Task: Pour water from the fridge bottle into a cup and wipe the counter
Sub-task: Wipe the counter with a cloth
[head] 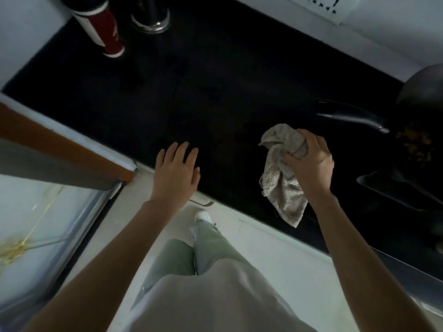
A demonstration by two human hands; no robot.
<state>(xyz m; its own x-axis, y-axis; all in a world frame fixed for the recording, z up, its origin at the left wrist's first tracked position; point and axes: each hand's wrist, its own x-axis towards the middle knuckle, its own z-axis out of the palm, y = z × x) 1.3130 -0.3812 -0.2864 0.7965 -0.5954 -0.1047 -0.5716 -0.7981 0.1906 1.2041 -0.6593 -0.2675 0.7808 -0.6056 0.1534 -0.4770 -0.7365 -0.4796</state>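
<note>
My right hand (309, 161) grips a crumpled grey cloth (280, 178) above the right part of the black counter (191, 97); the cloth's loose end hangs down toward the counter's front edge. My left hand (176, 173) is held flat with fingers spread over the counter's front edge, holding nothing. A dark bottle with a red and white label (103, 29) stands at the back left. Beside it stands a clear glass cup (151, 17), cut off by the top of the view.
A dark pan with a long handle (354, 116) sits at the right on a stove, with food in a second pan (414, 144) below it. A brown-edged fridge door (60, 149) stands open at the left. A wall socket (316, 6) is at the back.
</note>
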